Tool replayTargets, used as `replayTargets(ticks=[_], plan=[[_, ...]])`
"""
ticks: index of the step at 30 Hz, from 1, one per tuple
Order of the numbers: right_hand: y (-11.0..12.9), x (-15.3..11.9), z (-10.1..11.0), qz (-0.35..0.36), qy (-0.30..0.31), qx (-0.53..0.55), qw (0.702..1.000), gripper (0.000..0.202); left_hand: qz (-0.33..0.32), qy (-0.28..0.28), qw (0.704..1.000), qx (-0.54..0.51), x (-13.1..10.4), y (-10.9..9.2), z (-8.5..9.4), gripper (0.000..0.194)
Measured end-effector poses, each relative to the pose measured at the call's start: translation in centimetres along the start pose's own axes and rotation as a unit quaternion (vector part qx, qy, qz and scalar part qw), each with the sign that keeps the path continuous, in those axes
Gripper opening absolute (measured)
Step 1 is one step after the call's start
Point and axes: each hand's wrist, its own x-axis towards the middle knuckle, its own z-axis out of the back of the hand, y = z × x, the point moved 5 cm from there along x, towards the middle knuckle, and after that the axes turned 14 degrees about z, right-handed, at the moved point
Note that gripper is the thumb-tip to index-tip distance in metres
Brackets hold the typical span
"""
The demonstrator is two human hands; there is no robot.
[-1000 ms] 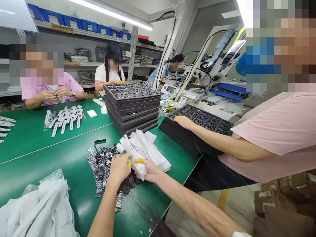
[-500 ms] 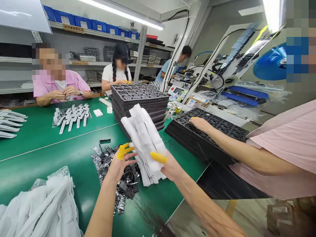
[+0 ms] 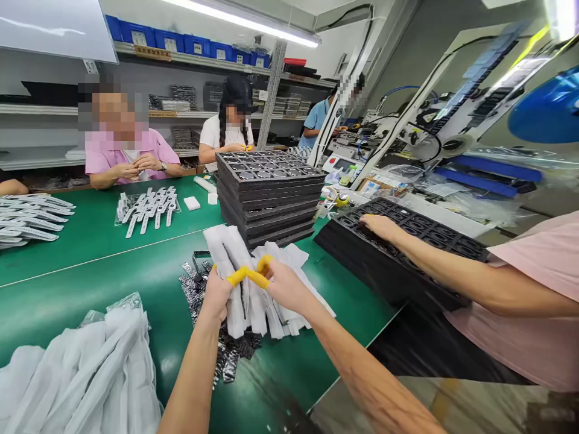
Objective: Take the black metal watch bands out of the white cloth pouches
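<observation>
My left hand (image 3: 218, 295) and my right hand (image 3: 283, 284), both with yellow finger cots, grip a bundle of white foam sleeves (image 3: 253, 301) from either side just above the green table (image 3: 90, 277). The fingertips of the two hands meet over the bundle. Beneath and to the left of it lies a pile of dark metal watch-band pieces (image 3: 199, 289), partly hidden by the sleeves and my hands.
A heap of white sleeves in clear plastic (image 3: 76, 367) lies at the near left. A stack of black trays (image 3: 269, 196) stands behind the bundle. A co-worker's hand (image 3: 382, 226) rests on another tray stack (image 3: 407, 247) at the right. White watch straps (image 3: 145, 208) lie across the table, where other people sit.
The bundle was lifted upright half a second ago and has come back down onto the pile. My left hand has closed onto it, and the camera view has shifted right.
</observation>
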Motion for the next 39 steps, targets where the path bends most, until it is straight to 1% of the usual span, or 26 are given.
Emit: replayTargets(ticks=[2,3,4,6,8,11,16,17,19,21,22,24,26,28,29,30,32,34,36,37,39], plan=[[-0.8,1.0,-0.7,0.037,0.065,-0.036,0.997,0.031,-0.011,-0.006,1.000,0.028,-0.5,-0.7,0.1,0.071],[-1.5,1.3,-1.0,0.040,0.082,-0.028,0.995,0.033,-0.005,-0.009,1.000,0.024,-0.6,-0.8,0.2,0.071],[-2.1,1.6,-1.2,0.030,0.084,-0.003,0.996,0.036,0.004,-0.013,1.000,0.011,-0.6,-0.9,0.4,0.073],[-3.1,1.9,-1.5,0.014,0.067,0.033,0.997,0.041,0.023,-0.020,0.999,-0.020,-0.4,-0.8,0.9,0.076],[-3.1,2.3,-1.4,0.020,0.042,0.028,0.999,0.042,0.034,-0.023,0.999,-0.034,0.0,-0.7,1.4,0.075],[-1.5,3.2,-0.6,0.049,0.016,-0.006,0.999,0.040,0.032,-0.028,0.998,-0.041,0.6,-0.6,2.2,0.069],[2.8,5.5,2.5,0.112,-0.029,-0.026,0.993,0.034,0.062,-0.032,0.997,-0.039,1.1,-0.5,3.0,0.057],[3.7,6.0,3.1,0.127,-0.031,-0.031,0.991,0.032,0.069,-0.034,0.996,-0.041,1.1,-0.6,3.1,0.054],[4.9,6.9,3.8,0.150,-0.015,-0.042,0.988,0.031,0.091,-0.044,0.993,-0.052,0.9,-0.8,3.4,0.049],[5.3,7.5,4.0,0.154,0.004,-0.045,0.987,0.031,0.112,-0.045,0.991,-0.064,0.6,-1.2,3.5,0.047],[5.3,7.7,4.0,0.153,0.002,-0.040,0.987,0.032,0.118,-0.037,0.990,-0.070,0.4,-1.4,3.4,0.047],[4.7,7.7,3.7,0.157,-0.019,-0.027,0.987,0.035,0.128,-0.002,0.988,-0.083,0.0,-1.7,3.1,0.050],[3.5,7.3,2.5,0.156,-0.022,-0.019,0.987,0.032,0.141,0.046,0.984,-0.100,-0.3,-1.7,2.7,0.055],[2.1,6.6,0.7,0.153,0.013,-0.027,0.988,0.026,0.156,0.088,0.976,-0.124,-0.5,-1.5,2.2,0.060],[1.4,6.2,-0.3,0.152,0.038,-0.039,0.987,0.027,0.161,0.099,0.972,-0.137,-0.5,-1.3,2.1,0.061],[0.7,5.8,-1.1,0.151,0.060,-0.058,0.985,0.029,0.164,0.101,0.970,-0.151,-0.4,-1.1,2.0,0.062],[-0.6,5.2,-2.0,0.136,0.084,-0.107,0.981,0.026,0.161,0.079,0.968,-0.176,-0.1,-0.8,2.3,0.063],[-1.8,4.9,-2.0,0.093,0.079,-0.143,0.982,0.019,0.149,0.046,0.970,-0.189,0.1,-0.6,2.7,0.064],[-2.7,4.8,-1.6,0.048,0.068,-0.154,0.985,0.017,0.138,0.030,0.972,-0.188,0.3,-0.6,3.0,0.065],[-3.0,4.7,-1.5,0.034,0.066,-0.156,0.985,0.017,0.135,0.030,0.973,-0.184,0.3,-0.6,3.0,0.065],[-3.4,4.7,-1.5,0.029,0.073,-0.160,0.984,0.022,0.139,0.043,0.974,-0.177,0.1,-0.6,2.9,0.066]])
